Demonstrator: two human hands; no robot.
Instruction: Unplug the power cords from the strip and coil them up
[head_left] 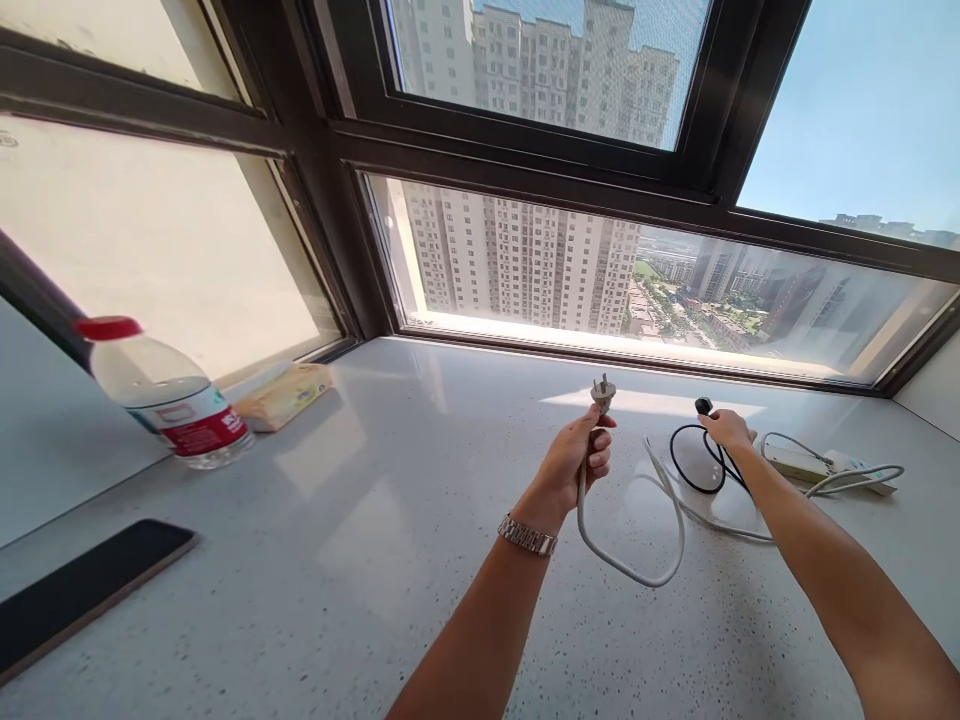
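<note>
Left hand (581, 455) closed around a white rubber-coated power cord (637, 570) just below its grey three-pin plug (603, 392), prongs up, lifted off the desk. Right hand (726, 428) at 3 o'clock from it, fingers pinched on a small black plug (703, 405) with a thin black looped cable (694, 470) trailing below. White cord drooping in a loop, then running toward 3 o'clock to a white rectangular power strip (806, 462) lying flat. Silver metal watch (527, 536) on the left wrist. Pale speckled stone desk (375, 560) under a dark-framed window (525, 170). At 9 o'clock, a clear plastic water bottle with red cap (169, 400), a yellow tissue pack (285, 395), a black flat phone (82, 590).
</note>
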